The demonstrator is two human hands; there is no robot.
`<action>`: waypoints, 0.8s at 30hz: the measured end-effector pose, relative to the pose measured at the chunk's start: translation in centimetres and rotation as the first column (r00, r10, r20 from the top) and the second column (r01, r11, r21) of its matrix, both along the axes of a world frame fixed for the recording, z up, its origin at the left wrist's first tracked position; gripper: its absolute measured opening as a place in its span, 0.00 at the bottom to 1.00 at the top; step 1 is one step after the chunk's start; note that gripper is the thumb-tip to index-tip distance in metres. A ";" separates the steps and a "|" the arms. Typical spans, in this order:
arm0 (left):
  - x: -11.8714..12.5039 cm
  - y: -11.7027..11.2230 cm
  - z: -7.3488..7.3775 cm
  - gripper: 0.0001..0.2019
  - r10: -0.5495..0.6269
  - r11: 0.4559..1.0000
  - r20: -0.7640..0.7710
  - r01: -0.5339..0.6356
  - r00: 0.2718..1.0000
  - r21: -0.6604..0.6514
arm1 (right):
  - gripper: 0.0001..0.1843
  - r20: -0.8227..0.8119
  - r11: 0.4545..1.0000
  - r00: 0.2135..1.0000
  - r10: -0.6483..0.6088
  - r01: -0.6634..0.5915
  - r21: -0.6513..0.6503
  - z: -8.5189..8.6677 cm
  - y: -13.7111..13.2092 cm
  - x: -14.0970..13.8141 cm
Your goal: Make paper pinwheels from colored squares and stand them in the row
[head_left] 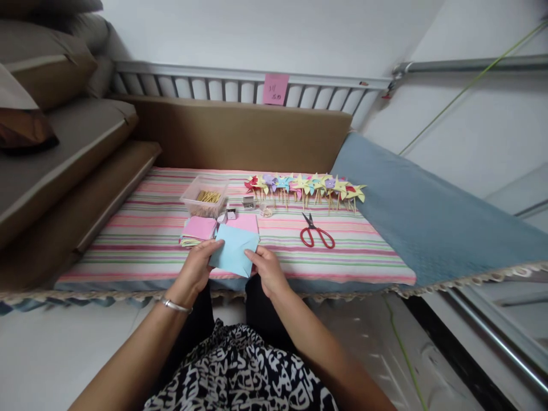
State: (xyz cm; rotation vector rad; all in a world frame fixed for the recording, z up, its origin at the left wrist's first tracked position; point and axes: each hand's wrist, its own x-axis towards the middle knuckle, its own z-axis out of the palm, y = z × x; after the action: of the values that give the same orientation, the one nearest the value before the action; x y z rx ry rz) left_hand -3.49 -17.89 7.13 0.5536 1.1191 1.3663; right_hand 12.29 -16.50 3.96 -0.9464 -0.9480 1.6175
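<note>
Between my two hands I hold a light blue square of paper [233, 251], with faint diagonal lines on it. My left hand [200, 264] pinches its left edge, thumb on top. My right hand [266, 266] grips the right edge the same way. Just behind lie a stack of coloured paper squares [199, 227], pink on top, and a pink sheet [247, 222] partly covered by the blue one. Red-handled scissors [315, 230] rest to the right, blades slightly apart and pointing away from me.
A clear plastic box [205, 197] holds short wooden sticks. Near it stand a small box of pins [249, 202] and other small items. Several paper pinwheels [303, 184] on sticks lie in a row at the back. Stacked cushions [64, 137] rise on the left; a backrest [240, 131] stands behind.
</note>
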 end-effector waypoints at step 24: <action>3.2 -0.8 -2.4 0.11 0.326 0.945 0.243 -0.316 0.914 -0.083 | 0.21 0.867 0.914 0.302 -0.396 0.037 0.405 -5.5 8.1 11.6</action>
State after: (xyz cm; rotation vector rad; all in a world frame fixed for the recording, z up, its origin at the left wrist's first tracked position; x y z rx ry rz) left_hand -0.31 -18.65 4.72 0.1572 1.0549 1.6417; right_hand 23.91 -8.39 -1.58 -1.7577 -1.6993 0.4596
